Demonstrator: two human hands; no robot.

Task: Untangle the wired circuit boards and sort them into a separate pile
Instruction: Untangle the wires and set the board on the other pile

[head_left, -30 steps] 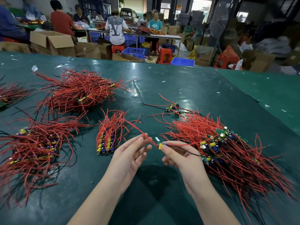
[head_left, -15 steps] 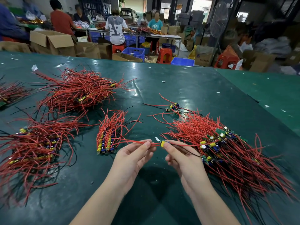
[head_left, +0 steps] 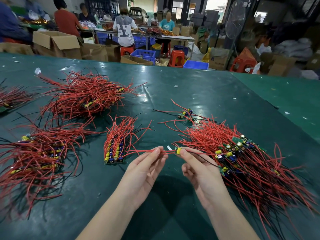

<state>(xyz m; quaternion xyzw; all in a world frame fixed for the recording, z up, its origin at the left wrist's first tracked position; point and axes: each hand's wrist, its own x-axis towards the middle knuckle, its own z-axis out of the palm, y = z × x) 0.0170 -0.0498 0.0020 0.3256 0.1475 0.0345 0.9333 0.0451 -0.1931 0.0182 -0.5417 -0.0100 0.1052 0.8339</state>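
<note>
A: Where is the board being worked on?

B: Held above the table (head_left: 199, 94), near the middle of its near edge. The right hand (head_left: 199, 172) pinches a small circuit board (head_left: 178, 150) with a yellow part between thumb and fingertip. The left hand (head_left: 145, 168) pinches its red wires (head_left: 166, 152) just beside the board.

A: Which way does it run?

B: The long axis lies left to right, roughly parallel to the near edge. The board points right; the red wires stretch left past the left fingertips toward the small pile (head_left: 117, 146). A black wire (head_left: 204, 160) trails right and toward the near edge into the big tangled pile (head_left: 242, 161).

A: What changed from a second ago?

B: Then the red wires slanted up and away to the left. Now they are pulled flatter and straighter, and the left fingertips sit closer to the board. Both hands have risen slightly toward the far edge.

A: The other piles?

B: Three more heaps lie toward the left edge, unmoved.
</note>
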